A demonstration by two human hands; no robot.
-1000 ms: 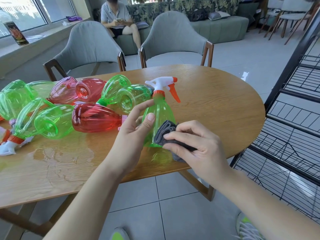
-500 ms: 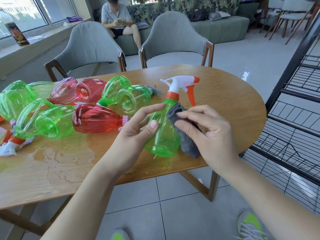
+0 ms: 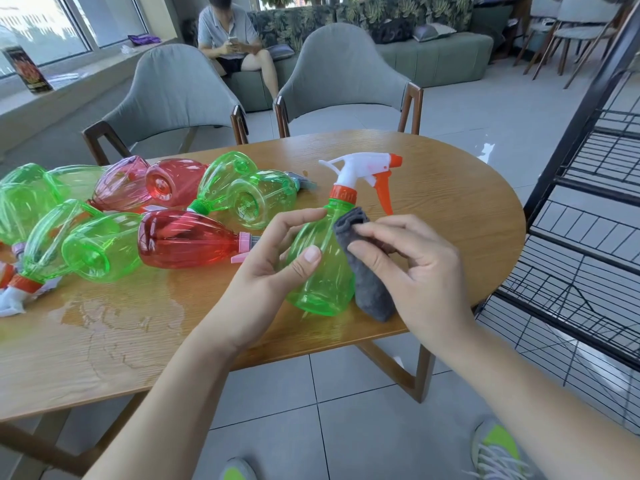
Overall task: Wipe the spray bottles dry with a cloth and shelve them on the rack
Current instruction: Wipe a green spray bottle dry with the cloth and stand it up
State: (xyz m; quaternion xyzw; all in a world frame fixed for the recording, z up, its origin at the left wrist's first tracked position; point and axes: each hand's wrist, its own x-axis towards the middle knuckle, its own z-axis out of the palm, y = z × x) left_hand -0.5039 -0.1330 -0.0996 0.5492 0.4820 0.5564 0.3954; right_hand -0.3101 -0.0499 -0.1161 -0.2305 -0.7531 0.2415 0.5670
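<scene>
A person's two bare arms reach forward over a rounded wooden worktop (image 3: 433, 202). The left hand (image 3: 273, 268) holds a green spray bottle (image 3: 322, 268) tilted above the near edge of the worktop, its white trigger head with orange nozzle leaning up and to the right. The grip of this hand is clamped on the bottle: the thumb lies across the front of the body and the fingers curl round its far side near the shoulder. The right hand (image 3: 412, 268) presses a folded grey cloth (image 3: 367, 275) against the right side of the same bottle, from the neck down to just beside the base. Its grip pinches the cloth between the thumb and curled fingers.

To the left, on the worktop, lies a heap of other spray bottles on their sides, touching one another: a red bottle (image 3: 187, 244) just beside the left hand, several green bottles (image 3: 93, 251) in front of and behind it, and a pink-tinted bottle (image 3: 121, 185) farther back. A pool of water (image 3: 114, 317) spreads across the wood near the heap.

At the right edge stands a black wire rack (image 3: 588, 216) with several shelves. Two grey chairs (image 3: 346, 81) stand behind the worktop, and a seated person (image 3: 235, 39) is on a sofa beyond them.
</scene>
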